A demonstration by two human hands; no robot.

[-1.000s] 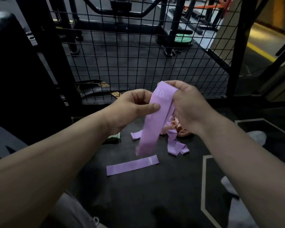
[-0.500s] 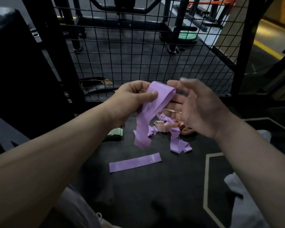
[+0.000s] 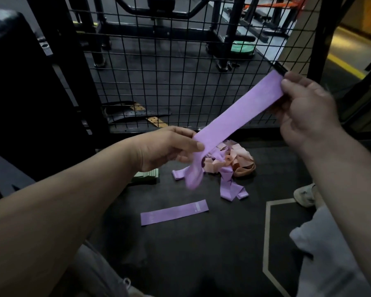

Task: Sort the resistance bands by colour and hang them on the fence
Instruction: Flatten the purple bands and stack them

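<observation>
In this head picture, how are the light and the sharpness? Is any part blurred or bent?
Head view: dim overall, left side nearly black, yellow-lit floor at top right brighter; the hanging end of the held purple band is motion-blurred, while the flat purple band on the ground is sharp; the wide lens bows the fence wires slightly.

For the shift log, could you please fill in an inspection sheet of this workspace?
Surface: dark rubber floor, pale line marking.
Job's things: held purple band; flat purple band on floor; mixed purple-and-peach pile; green stack beside it; none seen on fence.
Clutter: black belt behind fence.
Hands: left hand grips band partway; right hand pinches its upper end.
Cables: nothing seen.
Surroundings: gym machines, green weight plate.
</observation>
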